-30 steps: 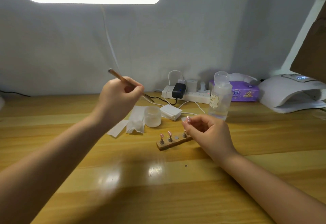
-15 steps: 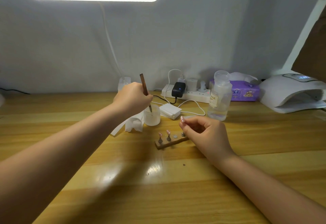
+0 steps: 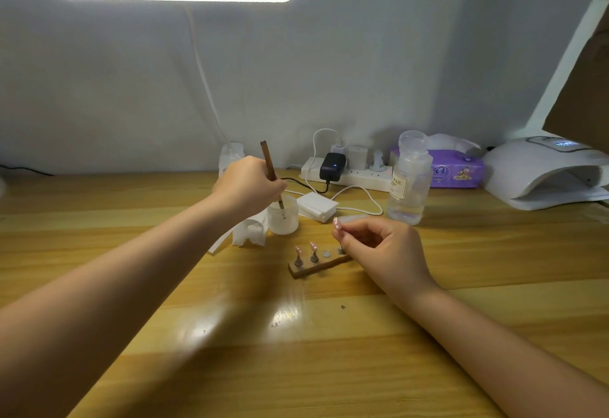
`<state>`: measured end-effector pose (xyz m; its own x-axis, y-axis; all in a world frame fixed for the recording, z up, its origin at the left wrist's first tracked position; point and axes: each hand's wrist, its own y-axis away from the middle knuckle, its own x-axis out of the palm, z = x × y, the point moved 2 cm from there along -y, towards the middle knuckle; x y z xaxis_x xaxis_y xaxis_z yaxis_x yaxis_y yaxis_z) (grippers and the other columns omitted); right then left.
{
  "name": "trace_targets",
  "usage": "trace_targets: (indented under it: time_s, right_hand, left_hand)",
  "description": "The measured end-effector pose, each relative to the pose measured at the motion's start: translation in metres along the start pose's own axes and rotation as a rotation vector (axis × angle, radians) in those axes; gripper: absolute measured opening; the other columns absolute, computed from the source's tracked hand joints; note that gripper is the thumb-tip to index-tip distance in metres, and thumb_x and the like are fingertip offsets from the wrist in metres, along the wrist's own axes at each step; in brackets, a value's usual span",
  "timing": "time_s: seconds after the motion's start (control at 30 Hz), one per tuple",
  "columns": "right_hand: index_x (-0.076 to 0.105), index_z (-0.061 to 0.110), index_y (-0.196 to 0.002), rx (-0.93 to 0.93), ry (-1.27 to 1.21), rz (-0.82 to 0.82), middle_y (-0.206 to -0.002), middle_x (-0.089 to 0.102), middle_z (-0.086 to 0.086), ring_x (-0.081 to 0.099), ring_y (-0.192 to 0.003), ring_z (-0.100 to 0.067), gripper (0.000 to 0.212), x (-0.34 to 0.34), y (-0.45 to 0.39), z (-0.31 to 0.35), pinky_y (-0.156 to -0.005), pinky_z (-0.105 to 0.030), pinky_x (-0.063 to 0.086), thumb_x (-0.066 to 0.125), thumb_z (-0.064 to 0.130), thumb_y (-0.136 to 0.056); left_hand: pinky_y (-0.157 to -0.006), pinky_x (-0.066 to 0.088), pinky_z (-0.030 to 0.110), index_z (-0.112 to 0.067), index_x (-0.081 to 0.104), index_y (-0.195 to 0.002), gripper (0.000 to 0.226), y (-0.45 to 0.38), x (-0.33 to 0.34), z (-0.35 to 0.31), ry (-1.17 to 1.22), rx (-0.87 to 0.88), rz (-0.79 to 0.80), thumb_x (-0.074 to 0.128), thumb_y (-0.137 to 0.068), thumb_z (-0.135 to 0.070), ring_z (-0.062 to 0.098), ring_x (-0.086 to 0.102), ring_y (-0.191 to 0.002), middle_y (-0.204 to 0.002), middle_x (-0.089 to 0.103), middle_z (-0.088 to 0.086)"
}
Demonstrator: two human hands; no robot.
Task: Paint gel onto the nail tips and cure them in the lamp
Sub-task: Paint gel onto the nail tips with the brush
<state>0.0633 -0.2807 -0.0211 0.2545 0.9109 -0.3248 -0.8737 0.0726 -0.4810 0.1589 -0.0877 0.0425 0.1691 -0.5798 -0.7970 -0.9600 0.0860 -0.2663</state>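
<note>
Two pink nail tips [image 3: 305, 249] stood on the brown wooden holder block [image 3: 319, 265]. A third [image 3: 336, 223] was pinched in the right hand [image 3: 379, 246]. A brown-handled brush [image 3: 272, 173], gripped by the left hand [image 3: 248, 185], was dipped into the frosted white jar [image 3: 283, 216]; excess was best wiped off on the rim.

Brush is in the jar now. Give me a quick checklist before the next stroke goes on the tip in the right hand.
1. Brush gripped by left hand: ok.
2. Bristles down inside the frosted jar: ok; gel pickup: cannot tell.
3. Nail tip pinched in right hand, clear of the table: ok.
4. Wooden holder has an empty peg for the tip: ok.
5. Curing lamp display lit, opening unobstructed: ok.
6. Tissue beside the jar for wiping: ok.
</note>
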Motion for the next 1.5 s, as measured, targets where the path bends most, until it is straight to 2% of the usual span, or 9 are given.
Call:
trace_targets:
  time_s: [0.07,0.23,0.47,0.57,0.73,0.83,0.97,1.2,1.5]
  right_hand:
    - [0.076,0.02,-0.091,0.005,-0.006,-0.001,-0.08,0.073,0.007,0.069,-0.075,-0.007,0.011,0.0,0.0,0.0,-0.071,-0.025,0.058,0.073,0.016,-0.082]
    - [0.076,0.021,-0.09,-0.008,0.009,0.006,-0.081,0.073,0.008,0.068,-0.076,-0.007,0.01,0.001,0.0,0.0,-0.07,-0.022,0.057,0.074,0.016,-0.082]
    - [0.076,0.021,-0.09,-0.012,0.02,-0.002,-0.081,0.073,0.009,0.068,-0.075,-0.004,0.01,0.0,0.0,-0.002,-0.069,-0.016,0.054,0.074,0.016,-0.082]
    - [0.076,0.022,-0.091,-0.005,0.012,-0.01,-0.082,0.073,0.009,0.069,-0.075,-0.005,0.01,0.0,0.0,-0.001,-0.07,-0.018,0.055,0.074,0.016,-0.082]
    - [0.075,0.02,-0.098,-0.015,0.038,0.002,-0.088,0.073,0.006,0.068,-0.079,-0.006,0.014,0.002,0.001,0.003,-0.074,-0.028,0.058,0.071,0.02,-0.084]
    - [0.075,0.019,-0.098,-0.019,0.036,-0.003,-0.088,0.073,0.004,0.068,-0.079,-0.007,0.014,0.003,0.002,0.004,-0.075,-0.03,0.057,0.071,0.018,-0.084]
    - [0.075,0.019,-0.096,-0.032,0.033,-0.013,-0.085,0.073,0.005,0.067,-0.077,-0.007,0.013,0.004,0.003,0.004,-0.073,-0.025,0.056,0.072,0.016,-0.083]
    - [0.077,0.02,-0.094,-0.049,0.057,-0.027,-0.081,0.072,0.007,0.066,-0.075,-0.007,0.012,0.006,0.005,0.002,-0.069,-0.021,0.054,0.074,0.017,-0.083]
    - [0.076,0.019,-0.095,-0.039,0.069,-0.016,-0.083,0.072,0.009,0.066,-0.077,-0.003,0.014,0.006,0.006,0.002,-0.071,-0.017,0.052,0.074,0.014,-0.082]
  left_hand:
    - [-0.056,0.042,0.021,-0.009,0.073,-0.097,0.023,0.001,0.0,0.001,0.005,-0.005,0.004,0.061,-0.094,-0.028,0.013,0.062,-0.075,-0.086,0.071,0.001]
    - [-0.057,0.042,0.023,-0.016,0.073,-0.074,0.025,-0.001,-0.016,0.003,0.139,0.016,-0.149,0.063,-0.092,-0.03,0.006,0.061,-0.069,-0.072,0.07,-0.008]
    - [-0.064,0.045,0.02,-0.015,0.074,-0.079,0.022,0.006,-0.026,0.002,0.187,0.104,-0.278,0.061,-0.092,-0.026,0.003,0.06,-0.069,-0.071,0.069,-0.009]
    - [-0.066,0.053,0.026,-0.02,0.072,-0.072,0.019,0.016,-0.024,0.006,0.287,0.106,-0.294,0.067,-0.09,-0.027,0.007,0.065,-0.064,-0.065,0.069,-0.01]
    - [-0.05,0.049,0.014,-0.017,0.071,-0.079,0.008,0.058,-0.016,0.011,0.684,0.139,-0.212,0.072,-0.087,-0.018,0.014,0.071,-0.061,-0.068,0.074,-0.001]
    - [-0.054,0.051,0.017,-0.018,0.068,-0.082,0.01,0.089,-0.005,0.013,0.77,0.246,-0.144,0.066,-0.091,-0.013,0.016,0.071,-0.064,-0.073,0.074,0.004]
    - [-0.06,0.054,0.019,-0.016,0.068,-0.088,0.009,0.118,0.009,0.008,0.87,0.365,-0.178,0.06,-0.09,-0.011,0.018,0.07,-0.066,-0.076,0.072,0.008]
    - [-0.069,0.059,0.041,-0.008,0.069,-0.1,0.019,0.131,0.02,0.01,0.68,0.576,-0.236,0.06,-0.091,-0.021,0.015,0.072,-0.078,-0.086,0.069,-0.013]
    - [-0.071,0.057,0.045,-0.007,0.071,-0.105,0.022,0.132,0.023,0.013,0.564,0.618,-0.25,0.061,-0.091,-0.02,0.018,0.071,-0.086,-0.091,0.073,-0.001]
